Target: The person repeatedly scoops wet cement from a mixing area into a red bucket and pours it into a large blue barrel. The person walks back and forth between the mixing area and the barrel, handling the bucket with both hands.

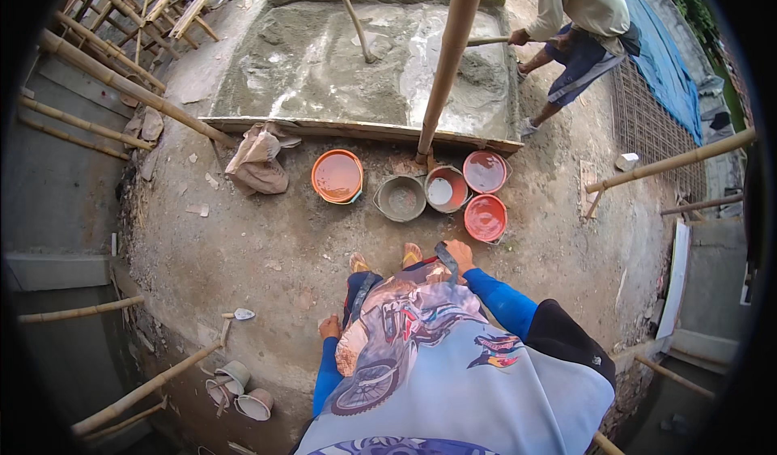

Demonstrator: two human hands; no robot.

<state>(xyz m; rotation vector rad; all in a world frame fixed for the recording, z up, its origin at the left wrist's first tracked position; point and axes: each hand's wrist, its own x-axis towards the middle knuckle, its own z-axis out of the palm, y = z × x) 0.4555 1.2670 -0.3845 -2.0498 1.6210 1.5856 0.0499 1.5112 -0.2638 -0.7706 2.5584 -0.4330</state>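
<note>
My right hand (460, 254) is in front of my body at the right, fingers curled around a dark strap (444, 259). My left hand (329, 325) hangs low beside my left thigh; its fingers are too small and partly turned away to read. Ahead of my feet stand an orange bucket (337, 175) of liquid, a grey, cement-smeared bucket (401, 198), a red bucket (456, 178) with something whitish inside, and two red buckets (486, 218) filled with liquid. Both hands are apart from the buckets.
Beyond the buckets lies a boarded mixing bed (307, 125) of wet mortar, with a wooden handle (356, 24) standing in it. A co-worker (584, 18) grips a long handle at its right. A bamboo pole (453, 58) rises ahead; a crumpled sack (257, 163) and dirty buckets (254, 405) lie left.
</note>
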